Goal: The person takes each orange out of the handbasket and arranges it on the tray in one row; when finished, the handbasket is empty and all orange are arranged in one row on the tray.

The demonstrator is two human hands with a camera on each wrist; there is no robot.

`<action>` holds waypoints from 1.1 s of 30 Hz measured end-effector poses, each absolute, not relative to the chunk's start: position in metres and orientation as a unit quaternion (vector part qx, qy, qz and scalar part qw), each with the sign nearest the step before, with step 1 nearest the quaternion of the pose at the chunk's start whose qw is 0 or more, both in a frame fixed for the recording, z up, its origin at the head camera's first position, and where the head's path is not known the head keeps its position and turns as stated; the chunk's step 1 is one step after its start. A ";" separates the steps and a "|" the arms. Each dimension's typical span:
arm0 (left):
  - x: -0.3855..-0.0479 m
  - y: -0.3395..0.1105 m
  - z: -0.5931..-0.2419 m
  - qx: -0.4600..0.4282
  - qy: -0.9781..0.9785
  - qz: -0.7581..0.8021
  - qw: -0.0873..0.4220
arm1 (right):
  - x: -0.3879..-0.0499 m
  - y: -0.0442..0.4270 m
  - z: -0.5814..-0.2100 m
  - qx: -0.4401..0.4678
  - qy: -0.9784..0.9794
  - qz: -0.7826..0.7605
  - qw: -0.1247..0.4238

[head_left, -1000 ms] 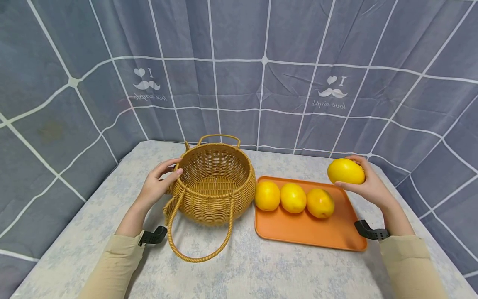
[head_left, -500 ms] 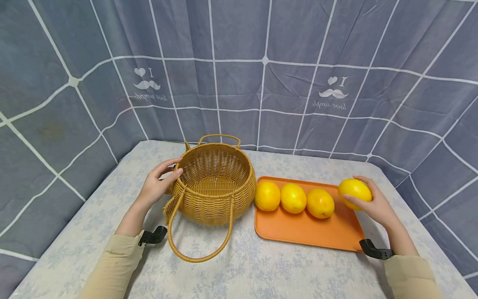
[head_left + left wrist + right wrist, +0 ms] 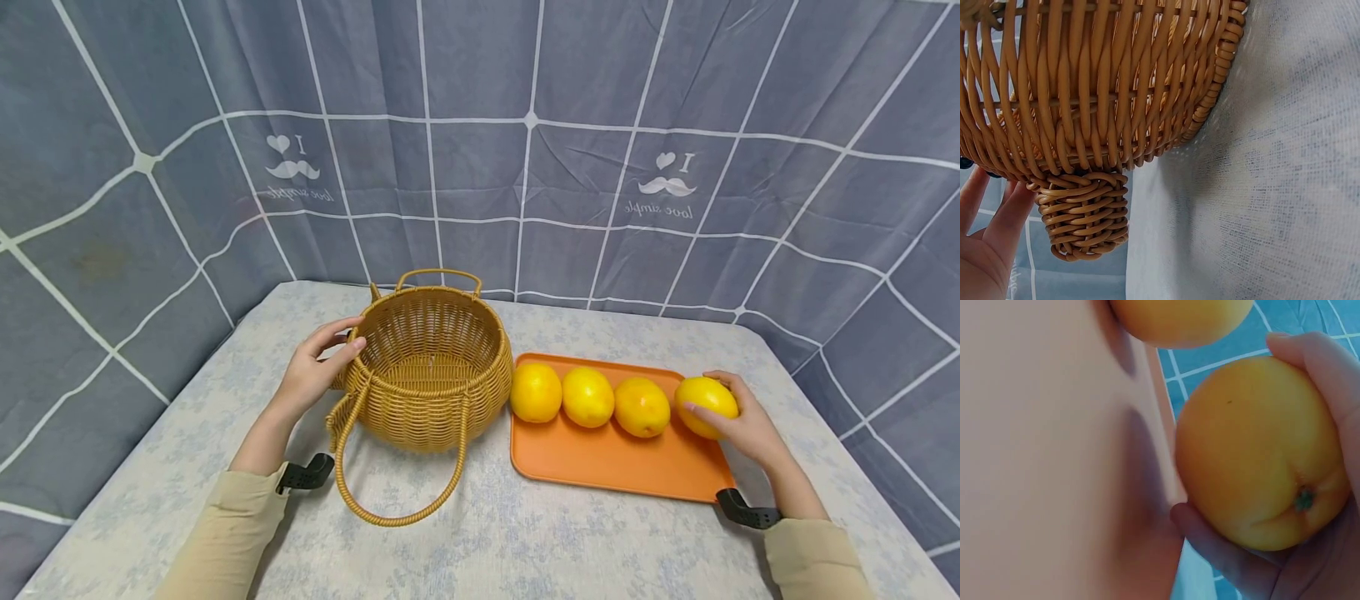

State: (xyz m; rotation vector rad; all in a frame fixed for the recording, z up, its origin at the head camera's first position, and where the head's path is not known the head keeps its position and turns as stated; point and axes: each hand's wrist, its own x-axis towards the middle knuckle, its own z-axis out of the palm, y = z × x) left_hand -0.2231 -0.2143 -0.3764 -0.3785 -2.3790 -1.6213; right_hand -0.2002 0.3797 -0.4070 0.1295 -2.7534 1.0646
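Observation:
My right hand [image 3: 750, 425] grips a yellow-orange orange [image 3: 707, 407] low over the right end of the orange tray [image 3: 600, 462]. In the right wrist view, fingers and thumb curl round this orange [image 3: 1254, 456], its green stem end showing; whether it touches the tray is unclear. Three more oranges [image 3: 588, 397] sit in a row along the tray's far half. My left hand [image 3: 318, 367] rests on the left rim of a woven wicker basket [image 3: 420, 417]. The left wrist view shows its fairly straight fingers [image 3: 1007, 219] touching the outer wall beside a woven stub [image 3: 1085, 215].
One basket handle [image 3: 397, 521] lies down on the table toward me; the other handle [image 3: 442, 272] stands at the back. The basket is right beside the tray's left edge. A grey-blue checked curtain [image 3: 480, 167] closes off the back and sides of the patterned tablecloth [image 3: 525, 550].
My right hand has lowered the orange from above the tray's far right corner down beside the row. The left hand and basket have stayed in place.

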 end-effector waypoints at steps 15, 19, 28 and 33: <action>-0.223 -0.215 -0.377 -0.130 -0.813 -0.554 0.120 | -0.201 0.374 -0.410 0.071 -0.932 0.346 0.087; -0.223 -0.214 -0.376 -0.130 -0.814 -0.554 0.119 | -0.201 0.373 -0.409 0.073 -0.936 0.334 0.086; -0.222 -0.214 -0.374 -0.126 -0.816 -0.553 0.115 | -0.202 0.371 -0.408 0.060 -0.947 0.308 0.066; -0.222 -0.214 -0.375 -0.127 -0.816 -0.552 0.117 | -0.201 0.370 -0.406 0.056 -0.951 0.300 0.048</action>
